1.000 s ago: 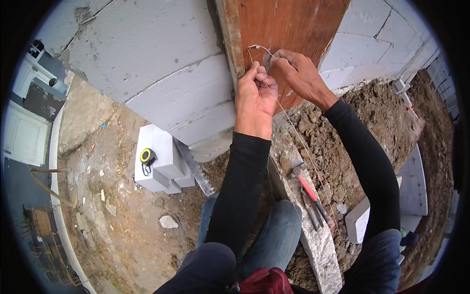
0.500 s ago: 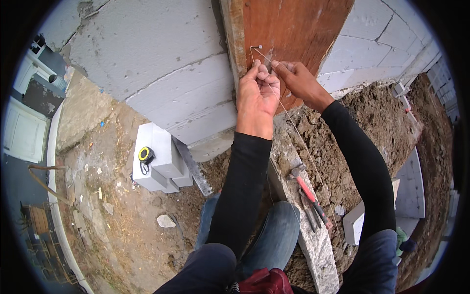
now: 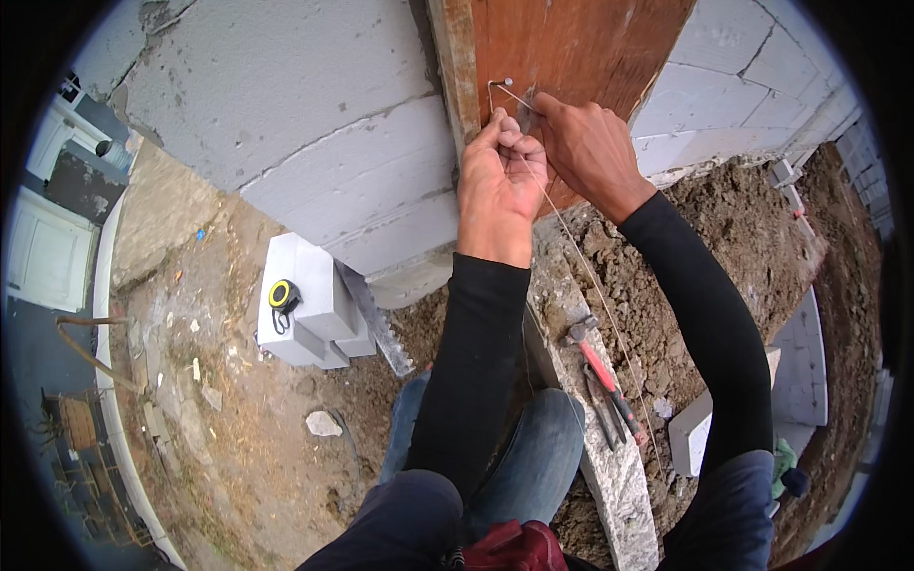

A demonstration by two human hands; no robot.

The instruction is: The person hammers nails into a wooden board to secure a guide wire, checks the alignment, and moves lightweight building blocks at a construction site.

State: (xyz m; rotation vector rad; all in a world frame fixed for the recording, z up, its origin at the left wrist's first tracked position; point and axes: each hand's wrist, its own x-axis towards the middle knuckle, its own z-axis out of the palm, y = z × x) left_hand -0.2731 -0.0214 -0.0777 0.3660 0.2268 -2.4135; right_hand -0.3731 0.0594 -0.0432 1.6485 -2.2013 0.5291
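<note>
Currently string [image 3: 594,276] loops the nail [image 3: 507,83] on the wooden board [image 3: 590,48], long axis slanting down-right past the hammer [image 3: 600,365]. My left hand [image 3: 500,186] and right hand [image 3: 592,152] both pinch it near the nail.

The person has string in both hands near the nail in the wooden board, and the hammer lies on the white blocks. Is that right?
Not quite: the head view shows the hammer on the rough concrete beam, not the white blocks. The rest stands: left hand and right hand hold string near the nail in the wooden board.
</note>
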